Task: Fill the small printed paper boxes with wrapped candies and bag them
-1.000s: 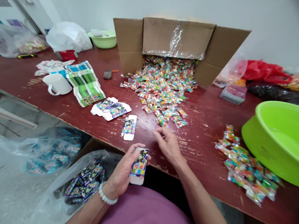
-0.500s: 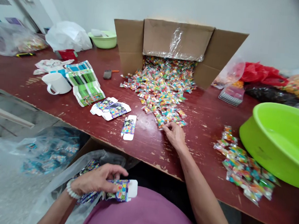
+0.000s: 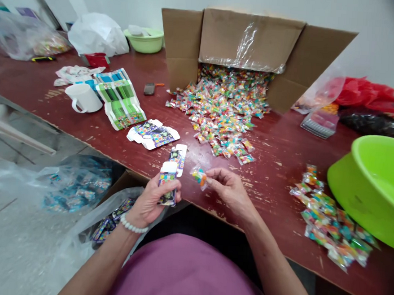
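Note:
My left hand (image 3: 153,198) is closed around a small printed candy box (image 3: 168,186), held upright with its white end flap at the top. Between thumb and fingers, my right hand (image 3: 229,188) pinches a clear candy packet (image 3: 199,177) with colourful sweets, just right of the box. Behind the held box a flattened printed box (image 3: 178,157) lies on the table, and more flat boxes (image 3: 154,134) lie farther left. A heap of candy packets (image 3: 222,113) spills out of a large cardboard carton (image 3: 251,43) lying open toward me.
A green basin (image 3: 352,190) stands at the right, with loose candy packets (image 3: 330,219) beside it. A white mug (image 3: 85,98) and a green display carton (image 3: 121,101) are at the left. Below the table edge sits a plastic-lined box with filled printed packs (image 3: 110,222).
My left hand has risen from my lap with the box and turned it upright. My right hand has drawn a candy packet from the heap toward the box. The view has shifted slightly.

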`<control>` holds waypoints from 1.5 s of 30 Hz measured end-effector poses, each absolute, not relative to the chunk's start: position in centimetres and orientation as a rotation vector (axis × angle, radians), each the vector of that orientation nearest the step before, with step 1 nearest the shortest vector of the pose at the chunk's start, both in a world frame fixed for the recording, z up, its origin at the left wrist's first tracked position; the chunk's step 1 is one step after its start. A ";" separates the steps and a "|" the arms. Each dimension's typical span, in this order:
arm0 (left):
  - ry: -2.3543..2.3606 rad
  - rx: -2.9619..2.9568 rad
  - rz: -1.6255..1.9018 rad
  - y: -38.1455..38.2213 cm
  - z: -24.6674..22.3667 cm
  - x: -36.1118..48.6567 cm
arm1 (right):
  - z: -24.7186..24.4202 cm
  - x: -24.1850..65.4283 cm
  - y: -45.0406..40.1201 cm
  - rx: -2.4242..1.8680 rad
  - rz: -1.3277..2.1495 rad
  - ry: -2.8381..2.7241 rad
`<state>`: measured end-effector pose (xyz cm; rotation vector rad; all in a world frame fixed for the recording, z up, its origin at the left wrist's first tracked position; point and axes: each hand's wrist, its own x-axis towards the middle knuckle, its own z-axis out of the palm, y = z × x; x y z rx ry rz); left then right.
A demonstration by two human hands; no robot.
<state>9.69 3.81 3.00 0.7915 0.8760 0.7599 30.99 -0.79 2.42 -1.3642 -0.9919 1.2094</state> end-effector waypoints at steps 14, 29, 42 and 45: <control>1.073 0.819 1.021 2.9 2.7 11.6 | 2.7 27.7 -1.8 -1.179 1.473 -0.831; 1.115 0.823 1.009 2.6 2.9 11.8 | 1.7 27.1 -2.0 -1.169 1.528 -0.731; 1.045 0.843 0.965 2.5 4.0 11.2 | 2.0 26.6 -2.1 -1.153 1.527 -0.700; 1.057 0.881 0.941 2.8 4.2 10.2 | 2.2 26.7 -2.1 -1.174 1.508 -0.660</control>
